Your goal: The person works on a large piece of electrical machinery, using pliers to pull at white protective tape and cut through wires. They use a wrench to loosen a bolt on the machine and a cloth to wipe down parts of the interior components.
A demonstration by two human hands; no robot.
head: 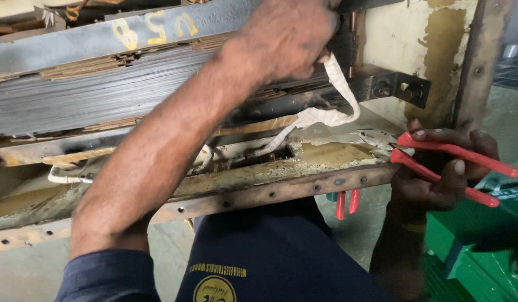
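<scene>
So right now my left hand (287, 36) is up at the top of the frame, fingers curled shut around the upper end of a white wrapped lead (340, 84), some kind of cloth-taped strip. It hangs from that hand, bends down past the dark angle bracket (390, 86), then runs left into a gap in the rusty frame rail (281, 190) under the stack of thin grey steel laminations (74, 98).

My right hand (438, 173) is lower right, wrapped around the red-handled pliers (454, 162). The handles sit a bit apart. The nose points left toward a crumpled pale bit at the lead's lower end, but I can't tell whether it's actually biting on it. So that grip is closed on the handles, and the tip is a question mark.

My take on handling: the lead looks soft and floppy, light, with wrapping that could fray or tear if yanked. Best hold is on the taped body close to where it enters the gap, not on the loose end. The laminations look sharp-edged, so I'd keep knuckles clear.

A second pair of red handles (347, 204) hangs below the rail, next to a green housing (471, 246).
</scene>
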